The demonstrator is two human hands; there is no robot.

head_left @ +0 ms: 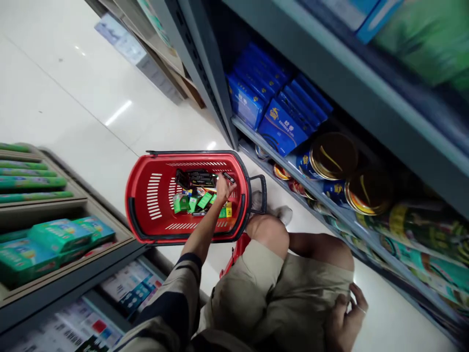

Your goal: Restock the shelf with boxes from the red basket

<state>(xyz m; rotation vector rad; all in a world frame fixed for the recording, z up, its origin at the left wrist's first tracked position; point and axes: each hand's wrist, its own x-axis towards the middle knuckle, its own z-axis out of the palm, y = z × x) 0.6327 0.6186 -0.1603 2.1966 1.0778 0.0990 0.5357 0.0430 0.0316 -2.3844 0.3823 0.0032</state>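
A red plastic shopping basket (146,195) stands on the white floor ahead of my bent knees. It holds several small green boxes (190,201) and some black packs (196,178). My left hand (223,187) reaches into the basket over these goods, fingers pinched on a small dark item (229,176). At the lower right, my right hand (346,318) lies against my hip, its fingers curled on the edge of my beige shorts (278,288). A ring shows on one finger.
To the right, a grey shelf unit (366,98) carries blue boxes (278,128), round gold-lidded tins (333,155) and green packs. A lower shelf (73,274) on the left holds green boxes (54,239). The basket's black handle (261,193) points toward my foot.
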